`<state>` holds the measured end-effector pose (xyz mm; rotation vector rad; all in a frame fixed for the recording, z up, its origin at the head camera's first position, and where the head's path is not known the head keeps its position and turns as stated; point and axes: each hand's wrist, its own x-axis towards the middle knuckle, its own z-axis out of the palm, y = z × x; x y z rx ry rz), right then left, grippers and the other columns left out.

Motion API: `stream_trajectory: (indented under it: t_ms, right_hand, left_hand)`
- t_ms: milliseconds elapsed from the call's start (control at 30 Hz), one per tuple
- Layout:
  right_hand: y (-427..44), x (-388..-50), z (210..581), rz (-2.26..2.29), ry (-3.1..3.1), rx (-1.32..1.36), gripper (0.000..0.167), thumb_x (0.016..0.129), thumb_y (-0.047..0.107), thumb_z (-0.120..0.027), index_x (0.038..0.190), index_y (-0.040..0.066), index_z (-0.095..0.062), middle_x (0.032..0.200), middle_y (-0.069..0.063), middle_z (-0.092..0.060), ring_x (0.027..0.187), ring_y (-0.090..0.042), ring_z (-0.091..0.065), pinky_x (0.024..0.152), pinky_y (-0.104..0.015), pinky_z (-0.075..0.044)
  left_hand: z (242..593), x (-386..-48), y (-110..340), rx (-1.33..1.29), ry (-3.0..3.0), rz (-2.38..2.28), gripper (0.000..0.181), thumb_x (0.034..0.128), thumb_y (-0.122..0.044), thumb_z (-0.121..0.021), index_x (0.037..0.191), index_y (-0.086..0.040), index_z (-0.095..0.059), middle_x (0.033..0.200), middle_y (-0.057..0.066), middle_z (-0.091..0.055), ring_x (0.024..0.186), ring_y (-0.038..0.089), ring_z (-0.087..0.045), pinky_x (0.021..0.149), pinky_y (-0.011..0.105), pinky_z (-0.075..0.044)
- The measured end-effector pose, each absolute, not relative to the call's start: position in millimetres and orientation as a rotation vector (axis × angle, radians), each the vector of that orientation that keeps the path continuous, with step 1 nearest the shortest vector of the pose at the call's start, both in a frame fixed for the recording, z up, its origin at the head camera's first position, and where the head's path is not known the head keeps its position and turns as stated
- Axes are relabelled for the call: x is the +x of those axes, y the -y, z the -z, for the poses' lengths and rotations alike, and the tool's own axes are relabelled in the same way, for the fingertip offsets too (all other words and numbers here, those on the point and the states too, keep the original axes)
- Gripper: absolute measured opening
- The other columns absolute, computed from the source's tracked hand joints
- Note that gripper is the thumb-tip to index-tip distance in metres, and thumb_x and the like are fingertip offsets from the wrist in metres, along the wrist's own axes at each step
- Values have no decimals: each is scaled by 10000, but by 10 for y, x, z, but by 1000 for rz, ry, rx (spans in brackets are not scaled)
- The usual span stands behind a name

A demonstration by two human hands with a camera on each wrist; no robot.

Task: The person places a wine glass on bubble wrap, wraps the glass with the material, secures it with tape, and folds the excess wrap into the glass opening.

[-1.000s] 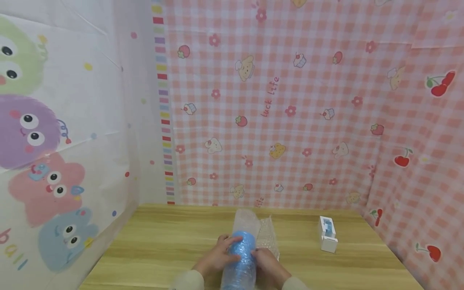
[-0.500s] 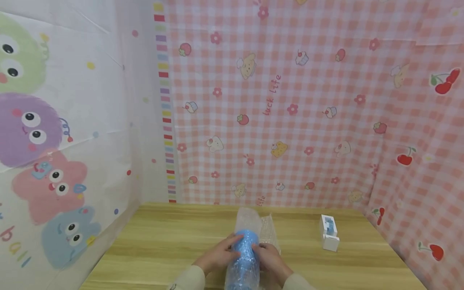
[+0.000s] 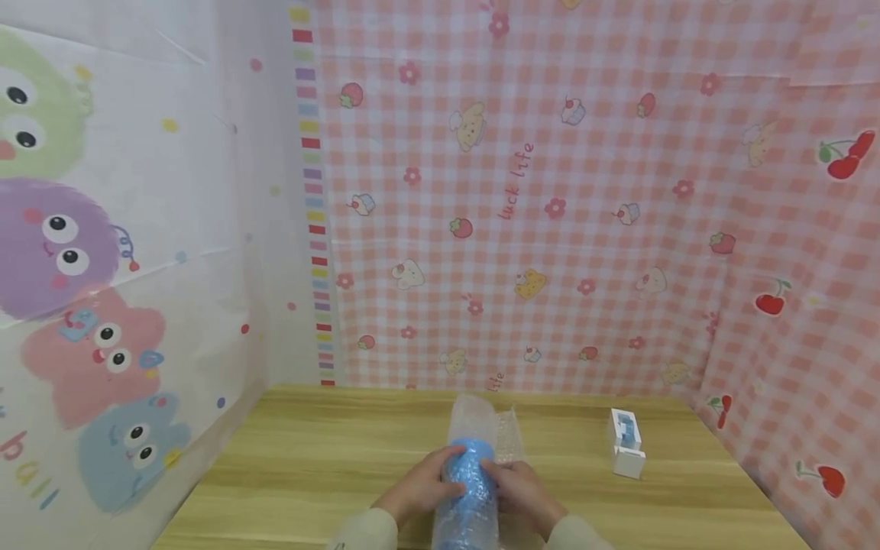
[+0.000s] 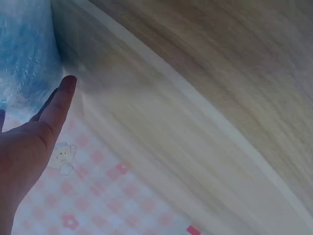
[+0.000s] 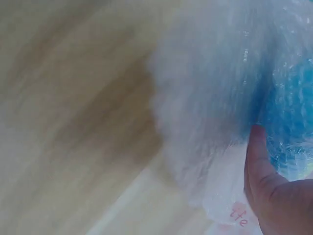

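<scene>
A blue cylinder (image 3: 472, 458) lies wrapped in clear bubble wrap (image 3: 474, 416), its long axis pointing away from me at the table's front. My left hand (image 3: 422, 481) holds its left side, thumb and forefinger on top of the wrap. On the right side my right hand (image 3: 522, 489) grips the wrapped cylinder, thumb on top and the other fingers mostly hidden below. A loose flap of the wrap (image 3: 509, 439) sticks out to the right, and the right wrist view shows it blurred beside the fingers. What the blue cylinder is cannot be told through the wrap.
A small white box (image 3: 627, 461) with a light-blue item (image 3: 626, 429) in it stands at the right of the wood-grain table (image 3: 302, 458). A pink checked cloth (image 3: 426, 252) hangs behind the table, and a printed white sheet (image 3: 186, 305) hangs on the left.
The wrapped cylinder and both hands have shifted slightly to the right. Less of the loose flap shows beside the roll. The view has shifted a little; the white box stays in place.
</scene>
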<state>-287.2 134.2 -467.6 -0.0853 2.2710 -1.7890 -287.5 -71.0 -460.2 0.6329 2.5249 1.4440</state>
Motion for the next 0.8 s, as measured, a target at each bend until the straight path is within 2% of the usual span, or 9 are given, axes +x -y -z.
stream_trajectory:
  t_ms: [167, 333, 567, 800]
  right_hand:
    - [-1329, -2880, 4655, 1763, -2299, -75, 562, 1021, 257, -557, 1219, -264, -480, 1077, -284, -655, 1023, -416, -657, 824, -462, -573]
    - [-1385, -2870, 4659, 1765, -2241, -93, 511, 1041, 217, -500, 1227, -259, -470, 1111, -291, -643, 1064, -440, -635, 860, -480, -556]
    - [-1421, -2841, 4662, 1804, -2244, -53, 473, 1024, 152, -479, 1207, -283, -439, 1094, -282, -631, 1055, -424, -635, 867, -490, -550]
    - [-1440, -2811, 4667, 1777, -2285, 9, 336, 1009, 141, -482, 1097, -168, -579, 978, -129, -631, 903, -226, -622, 810, -428, -550]
  left_hand:
    - [4621, -2884, 715, 615, -2543, -1407, 613, 922, -206, -702, 1473, -99, -454, 1524, 326, -269, 1360, 563, -286, 1059, 711, -258]
    - [4652, -2883, 675, 679, -2508, -1410, 683, 908, -204, -718, 1506, -91, -409, 1555, 365, -135, 1384, 596, -183, 1067, 733, -198]
    - [4648, -2879, 585, 742, -2581, -1322, 709, 900, -258, -729, 1509, -95, -406, 1549, 355, -150, 1341, 600, -282, 1031, 721, -296]
    - [4619, -2884, 485, 730, -2694, -1219, 683, 859, -274, -768, 1456, -102, -485, 1519, 340, -226, 1268, 561, -422, 995, 670, -392]
